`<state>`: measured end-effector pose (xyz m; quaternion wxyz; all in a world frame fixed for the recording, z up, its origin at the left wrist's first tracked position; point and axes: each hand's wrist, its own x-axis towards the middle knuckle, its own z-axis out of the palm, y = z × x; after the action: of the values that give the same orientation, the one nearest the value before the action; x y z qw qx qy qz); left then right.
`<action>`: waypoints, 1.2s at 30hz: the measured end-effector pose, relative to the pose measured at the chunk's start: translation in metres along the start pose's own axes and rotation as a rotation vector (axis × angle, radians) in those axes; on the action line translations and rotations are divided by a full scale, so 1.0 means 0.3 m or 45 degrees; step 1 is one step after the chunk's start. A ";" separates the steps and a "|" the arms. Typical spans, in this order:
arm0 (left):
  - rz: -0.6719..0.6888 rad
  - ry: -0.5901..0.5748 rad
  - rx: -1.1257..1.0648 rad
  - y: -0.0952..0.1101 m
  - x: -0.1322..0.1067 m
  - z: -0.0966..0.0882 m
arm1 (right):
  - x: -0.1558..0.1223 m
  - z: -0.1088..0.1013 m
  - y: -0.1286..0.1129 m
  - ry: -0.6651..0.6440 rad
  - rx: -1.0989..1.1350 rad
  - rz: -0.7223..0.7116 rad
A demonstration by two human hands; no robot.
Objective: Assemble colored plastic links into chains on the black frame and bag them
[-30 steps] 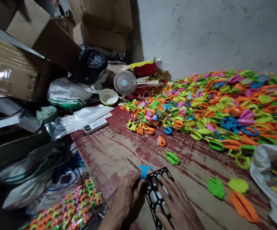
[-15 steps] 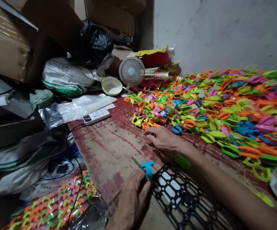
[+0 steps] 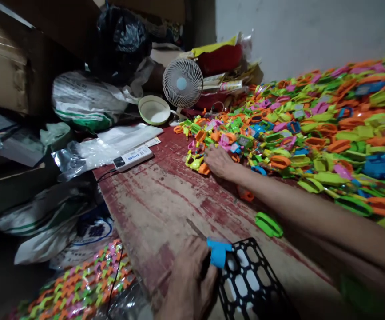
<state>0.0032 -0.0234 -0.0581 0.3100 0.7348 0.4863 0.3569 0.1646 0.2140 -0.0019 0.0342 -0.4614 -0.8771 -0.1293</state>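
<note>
Fingers of the left hand point(image 3: 187, 278) closed on a blue piece point(image 3: 218, 253)

The blue piece is pinched at the corner of a black grid point(image 3: 244, 269), above the worn table point(image 3: 148, 200). A thin dark strip point(image 3: 195, 228) is seen beyond that hand. The right hand point(image 3: 220, 163) is stretched to the edge of a heap of coloured pieces point(image 3: 325, 130); whether anything is gripped by its curled fingers cannot be told. A green piece point(image 3: 268, 225) is seen near the right forearm point(image 3: 292, 200).

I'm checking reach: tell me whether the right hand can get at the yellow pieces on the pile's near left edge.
Probably yes: the right hand is close beside the yellow pieces; the orange piece partly between them looks easy to pass.
</note>
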 end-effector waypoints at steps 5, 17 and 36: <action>-0.063 0.012 -0.024 0.027 0.006 -0.004 | -0.047 0.006 0.016 0.014 0.066 0.014; -0.080 -0.032 -0.140 0.033 -0.009 -0.022 | -0.706 -0.096 -0.339 0.172 1.288 0.850; -0.139 -0.022 -0.172 0.037 -0.001 -0.021 | -0.668 -0.005 -0.409 0.417 1.016 0.534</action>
<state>0.0033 -0.0266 -0.0458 0.3819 0.6877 0.4977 0.3653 0.1788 -0.0132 -0.0602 0.3717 -0.5528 -0.7293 0.1563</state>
